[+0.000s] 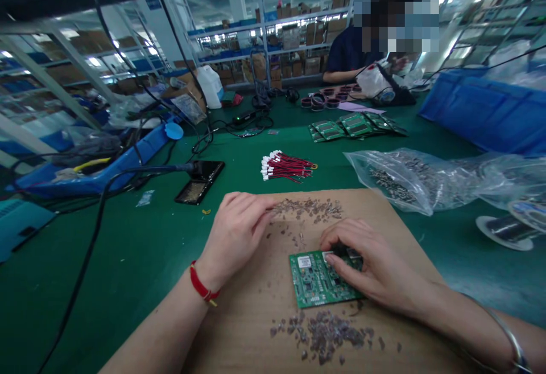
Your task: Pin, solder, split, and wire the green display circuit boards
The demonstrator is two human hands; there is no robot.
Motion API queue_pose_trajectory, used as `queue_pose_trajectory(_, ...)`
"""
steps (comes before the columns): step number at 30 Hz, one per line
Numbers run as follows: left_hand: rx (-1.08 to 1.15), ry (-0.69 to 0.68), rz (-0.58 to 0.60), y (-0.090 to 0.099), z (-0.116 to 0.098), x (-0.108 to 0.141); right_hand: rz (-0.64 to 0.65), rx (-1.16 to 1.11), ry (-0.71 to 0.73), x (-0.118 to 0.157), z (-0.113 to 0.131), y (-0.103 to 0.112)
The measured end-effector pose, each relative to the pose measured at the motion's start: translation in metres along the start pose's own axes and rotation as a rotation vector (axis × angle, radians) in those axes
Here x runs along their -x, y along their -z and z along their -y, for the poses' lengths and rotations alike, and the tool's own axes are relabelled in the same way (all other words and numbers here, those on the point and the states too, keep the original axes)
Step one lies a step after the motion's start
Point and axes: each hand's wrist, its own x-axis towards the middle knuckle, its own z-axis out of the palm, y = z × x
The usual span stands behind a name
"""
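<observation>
A green circuit board (pixel 313 283) lies on a brown cardboard sheet (pixel 239 334). My right hand (pixel 367 260) rests over its right side, thumb and fingers closed on the board near its upper edge; what sits under the fingers is hidden. My left hand (pixel 239 226) is at the left end of a loose pile of small parts (pixel 313 209), its fingertips pressed together. Whether a part is between them is too small to tell. A second pile of small greyish pieces (pixel 328 331) lies below the board.
Behind the cardboard lies a bundle of red-black wires with white connectors (pixel 285 166). A soldering iron stand (pixel 200 180) is left, a bag of metal parts (pixel 409 180) and solder spool (pixel 509 229) right. Stacked boards (pixel 354 126), a blue bin (pixel 482 106) and a person (pixel 354 49) are farther back.
</observation>
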Motion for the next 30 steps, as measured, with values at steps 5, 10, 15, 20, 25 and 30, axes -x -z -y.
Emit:
queue_pose_trajectory(5, -0.013, -0.014, 0.156, -0.004, 0.009, 0.003, 0.181, 0.055, 0.045, 0.001, 0.006, 0.007)
queue_pose_trajectory(10, 0.018, -0.07, 0.181, -0.012, 0.0, 0.003, 0.269, 0.096, 0.049, 0.002, 0.008, 0.005)
queue_pose_trajectory(15, 0.112, -0.189, 0.295, -0.027, -0.018, 0.002, 0.3, 0.065, -0.011, 0.003, 0.01, 0.009)
queue_pose_trajectory(20, 0.173, -0.087, 0.188, -0.028, -0.02, 0.003, 0.219, -0.34, -0.017, -0.001, 0.011, 0.024)
queue_pose_trajectory(25, 0.253, 0.146, -0.113, -0.015, -0.03, 0.001, 0.105, -1.224, -0.202, 0.001, 0.006, 0.012)
queue_pose_trajectory(30, 0.381, 0.199, -0.147, -0.006, -0.043, 0.005, 0.232, -1.641, -0.502, 0.01, 0.002, -0.01)
